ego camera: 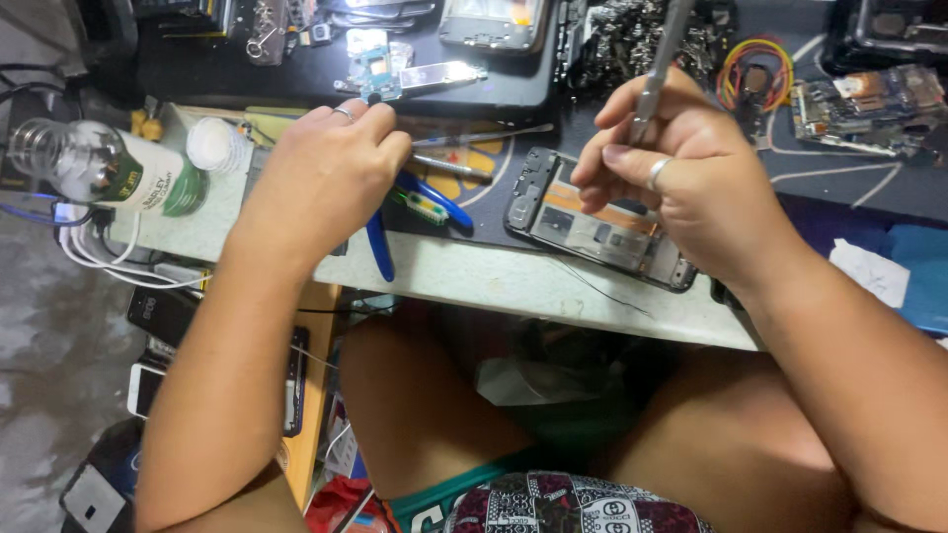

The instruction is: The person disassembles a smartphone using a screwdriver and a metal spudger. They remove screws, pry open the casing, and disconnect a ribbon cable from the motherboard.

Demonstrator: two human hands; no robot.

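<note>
Near the front edge of the workbench (pixel 513 286), an opened phone frame (pixel 592 225) is lying flat under the right hand (pixel 691 188), which is pinching a slim metal tool (pixel 657 69) upright above it. Well to its left, the left hand (pixel 321 183) is closing its fingers around thin metal tweezers (pixel 464 168), just above blue-handled pliers (pixel 395 222).

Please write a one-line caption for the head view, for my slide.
Right hand holds a metal tool above an opened phone; left hand rests near blue pliers.
</note>
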